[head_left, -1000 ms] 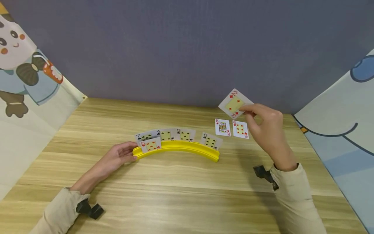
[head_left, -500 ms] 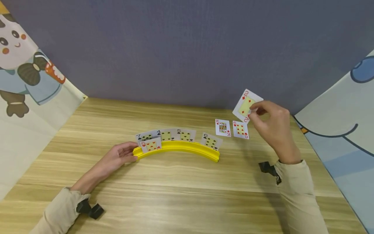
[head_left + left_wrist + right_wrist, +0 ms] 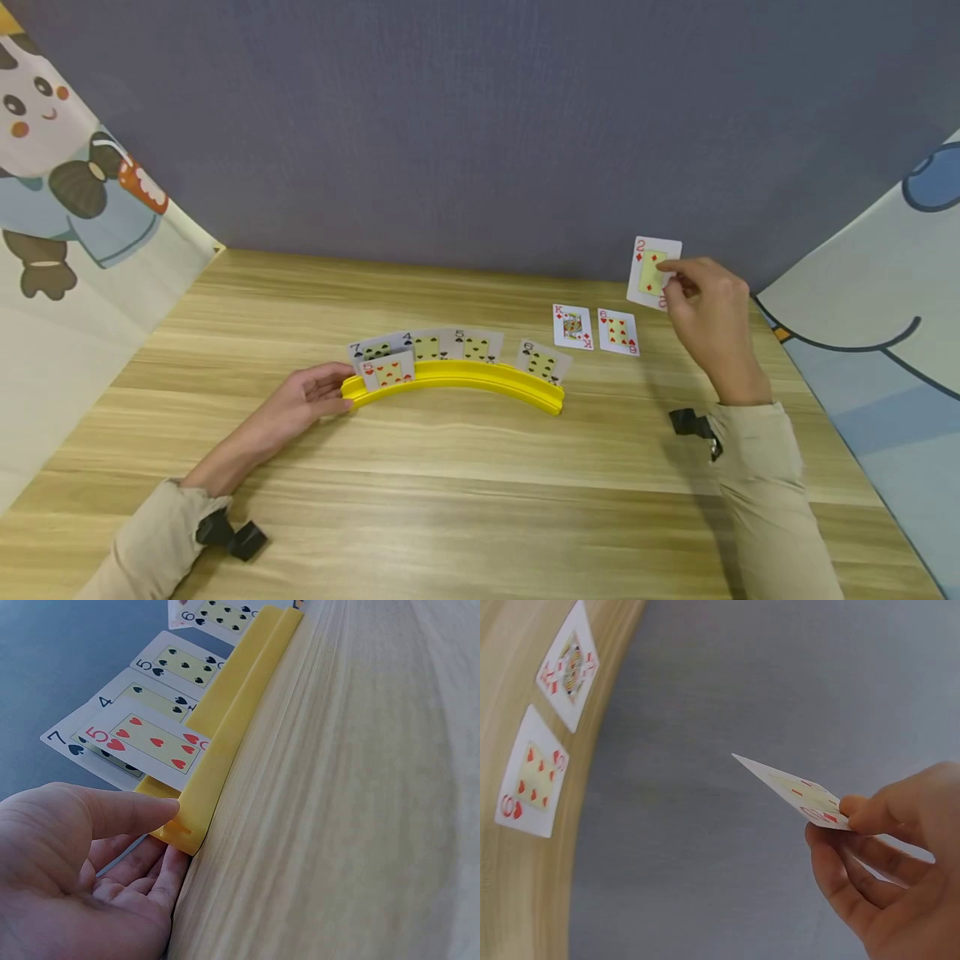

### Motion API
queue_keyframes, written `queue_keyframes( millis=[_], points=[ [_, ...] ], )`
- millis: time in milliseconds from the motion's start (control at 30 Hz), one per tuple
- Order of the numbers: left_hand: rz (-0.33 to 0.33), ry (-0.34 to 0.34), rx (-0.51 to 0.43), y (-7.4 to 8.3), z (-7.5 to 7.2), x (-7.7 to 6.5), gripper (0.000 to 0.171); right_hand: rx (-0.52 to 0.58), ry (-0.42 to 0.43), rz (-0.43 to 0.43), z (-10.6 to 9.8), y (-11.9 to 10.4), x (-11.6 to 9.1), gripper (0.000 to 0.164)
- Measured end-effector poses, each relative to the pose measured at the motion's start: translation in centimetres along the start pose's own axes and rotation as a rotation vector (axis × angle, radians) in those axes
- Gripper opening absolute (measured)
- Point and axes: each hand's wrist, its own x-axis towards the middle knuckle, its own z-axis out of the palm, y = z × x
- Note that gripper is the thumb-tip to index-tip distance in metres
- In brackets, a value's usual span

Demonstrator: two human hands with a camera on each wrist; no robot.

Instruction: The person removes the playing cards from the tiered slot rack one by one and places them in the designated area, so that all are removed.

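My right hand [image 3: 712,321] pinches the two of diamonds [image 3: 648,279] by its right edge, thumb on one face and fingers on the other in the right wrist view. The card is held above the table, face visible. At the left end of a curved yellow card holder [image 3: 465,379], my left hand [image 3: 303,398] grips it between thumb and fingers. In the holder stand the seven [image 3: 71,742], four [image 3: 112,694], five [image 3: 169,664] and six of spades [image 3: 540,364]. The five of hearts [image 3: 388,372] stands in front, partly covering the seven.
The king of diamonds [image 3: 572,327] and the six of hearts [image 3: 618,332] lie face up side by side, right of the holder. A grey wall panel [image 3: 450,167] rises behind the wooden table [image 3: 450,517]. Printed cartoon panels flank both sides.
My right hand has moved right with the two of diamonds, and the card has turned from a diagonal tilt to nearly upright. My left hand and the holder have stayed in place.
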Motion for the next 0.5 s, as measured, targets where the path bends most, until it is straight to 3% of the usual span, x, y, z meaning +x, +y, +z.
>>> queue_keyframes(
  millis=[300,500],
  points=[
    [0.006,-0.003,-0.017,-0.1,-0.2,0.1,0.052,-0.019,-0.005,0.027,0.7,2.6,-0.7,0.028],
    [0.014,-0.002,-0.014,-0.2,0.0,0.1,0.052,-0.032,-0.058,0.082,0.7,4.3,-1.4,0.027]
  ],
)
